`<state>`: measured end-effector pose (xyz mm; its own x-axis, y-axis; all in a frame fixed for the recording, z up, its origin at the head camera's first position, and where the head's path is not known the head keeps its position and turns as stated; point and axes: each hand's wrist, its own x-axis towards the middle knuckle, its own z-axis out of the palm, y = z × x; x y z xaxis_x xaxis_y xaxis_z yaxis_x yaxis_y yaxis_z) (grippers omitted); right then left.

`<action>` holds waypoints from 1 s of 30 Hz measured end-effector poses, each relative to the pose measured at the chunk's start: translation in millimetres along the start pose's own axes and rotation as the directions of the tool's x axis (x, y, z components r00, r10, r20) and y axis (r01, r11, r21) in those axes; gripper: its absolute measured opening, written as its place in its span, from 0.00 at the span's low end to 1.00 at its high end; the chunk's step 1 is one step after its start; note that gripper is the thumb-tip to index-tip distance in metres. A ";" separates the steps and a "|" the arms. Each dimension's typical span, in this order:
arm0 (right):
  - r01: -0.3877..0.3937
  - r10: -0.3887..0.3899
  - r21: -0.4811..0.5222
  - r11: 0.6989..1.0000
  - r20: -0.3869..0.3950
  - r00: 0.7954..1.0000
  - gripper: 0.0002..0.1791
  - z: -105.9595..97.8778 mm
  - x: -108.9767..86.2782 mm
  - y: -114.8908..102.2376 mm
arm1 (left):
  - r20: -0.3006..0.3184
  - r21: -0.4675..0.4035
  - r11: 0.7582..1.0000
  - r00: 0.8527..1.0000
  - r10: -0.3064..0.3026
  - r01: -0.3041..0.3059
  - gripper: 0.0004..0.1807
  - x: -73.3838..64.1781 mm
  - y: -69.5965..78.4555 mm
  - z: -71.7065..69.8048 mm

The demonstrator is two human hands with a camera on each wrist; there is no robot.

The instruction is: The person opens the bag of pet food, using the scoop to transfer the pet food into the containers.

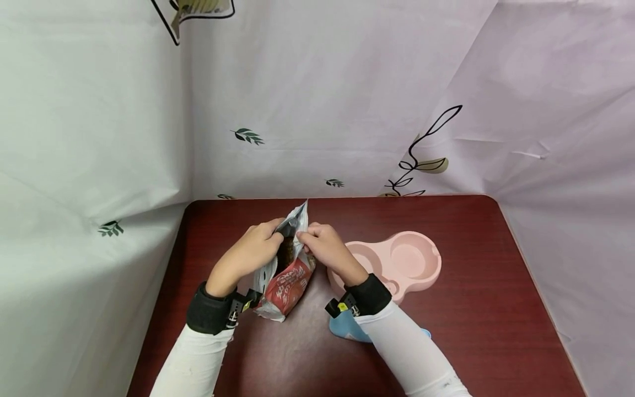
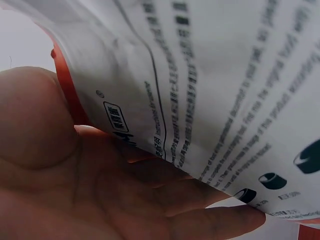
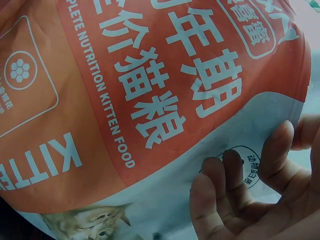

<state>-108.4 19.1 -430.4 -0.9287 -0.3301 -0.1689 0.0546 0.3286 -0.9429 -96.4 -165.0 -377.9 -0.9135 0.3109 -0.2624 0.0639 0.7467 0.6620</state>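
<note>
A kitten food bag (image 1: 290, 286), orange-red and white, stands at the middle of the table with its top spread apart. Brown kibble (image 1: 285, 251) shows inside the mouth. My left hand (image 1: 255, 248) pinches the left edge of the opening between thumb and fingers. On the opposite edge, my right hand (image 1: 324, 245) pinches the bag the same way. White printed film of the bag (image 2: 200, 100) fills most of the left wrist view. In the right wrist view, the orange front of the bag (image 3: 145, 75) carries a cat picture, with curled fingers (image 3: 205, 197) beside it.
A pink double bowl (image 1: 414, 256) lies right of the bag, partly behind my right hand and wrist. Nearer, a blue object (image 1: 347, 328) is partly covered by my right forearm. The dark red table (image 1: 476, 331) meets white patterned cloth (image 1: 322, 110) at the back and sides.
</note>
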 end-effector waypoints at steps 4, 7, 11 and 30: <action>0.016 -0.017 -0.024 1.000 -0.002 1.000 0.24 -0.4 -1.5 1.6 | 0.000 -0.011 1.000 1.000 -0.010 0.010 0.26 -2.4 -1.2 -1.4; 0.028 -0.028 -0.054 0.998 -0.005 1.000 0.24 -1.8 -3.1 1.8 | -0.001 -0.017 1.000 1.000 -0.010 0.010 0.26 -3.5 -2.4 -2.7; 0.046 -0.046 -0.102 0.994 0.006 0.999 0.24 -6.5 -7.8 2.2 | -0.002 -0.006 1.000 1.000 -0.015 0.015 0.26 -5.6 -2.8 -5.3; 0.169 -0.162 -0.219 0.961 0.049 0.986 0.21 -33.1 -24.5 11.3 | -0.050 0.039 0.999 0.998 -0.034 0.036 0.27 -14.2 -6.5 -10.3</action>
<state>-97.2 60.2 -427.4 -0.9060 -0.4223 -0.0281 -0.1847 0.4542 -0.8716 -88.0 -180.4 -371.2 -0.9342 0.2553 -0.2490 0.0466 0.7797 0.6244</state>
